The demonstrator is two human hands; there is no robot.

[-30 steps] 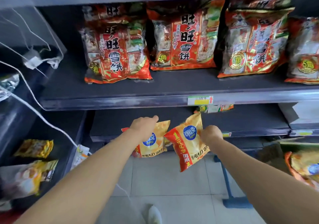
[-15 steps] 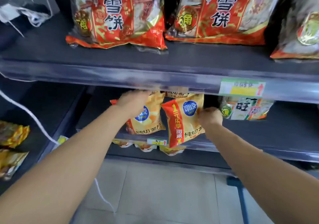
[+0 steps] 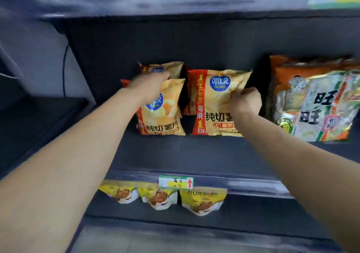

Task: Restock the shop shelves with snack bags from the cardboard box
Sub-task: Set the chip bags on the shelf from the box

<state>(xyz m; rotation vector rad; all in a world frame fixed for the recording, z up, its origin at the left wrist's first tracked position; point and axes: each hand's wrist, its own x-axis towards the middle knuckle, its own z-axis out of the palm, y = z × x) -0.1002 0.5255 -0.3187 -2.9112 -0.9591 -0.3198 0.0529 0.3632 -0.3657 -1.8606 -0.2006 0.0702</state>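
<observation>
Above the price tag (image 3: 176, 182), far back on the dark shelf (image 3: 175, 155), the left chip bag (image 3: 162, 114) and right chip bag (image 3: 214, 104) stand upright side by side. A third chip bag (image 3: 171, 69) is behind them, and large rice-cracker bags (image 3: 315, 104) crowd in up and right of the tag. Bare shelf runs from the tag up to the bags and off to its left, and yellow pouches (image 3: 161, 196) sit just below it. The left hand (image 3: 150, 86) curls over the left chip bag's top, seemingly gripping it, while the right hand (image 3: 246, 101), fisted, pinches the right chip bag's right edge.
</observation>
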